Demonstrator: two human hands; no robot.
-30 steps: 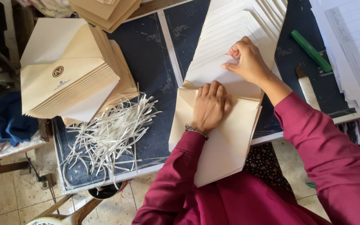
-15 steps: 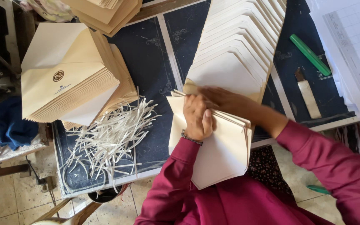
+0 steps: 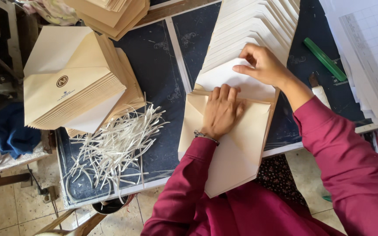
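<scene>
Dark worktable point(image 3: 154, 52), left to right: envelope stack point(image 3: 66, 83) at far left, white paper strips point(image 3: 114, 144) beside it, then cream envelope point(image 3: 237, 144) at the near edge, overhanging toward the person. Left hand point(image 3: 222, 111) lies flat on envelope, fingers straight and together, gripping nothing. Right hand point(image 3: 263, 65) pinches the white flap point(image 3: 237, 78) above it, fingers curled; fanned flaps point(image 3: 259, 22) behind, green pen point(image 3: 324, 59) far right.

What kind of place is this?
Probably a small envelope-making workshop: a stack of finished cream paper envelopes, a heap of white paper strips, and a fanned row of cream envelope blanks on a dark worktable.
</scene>
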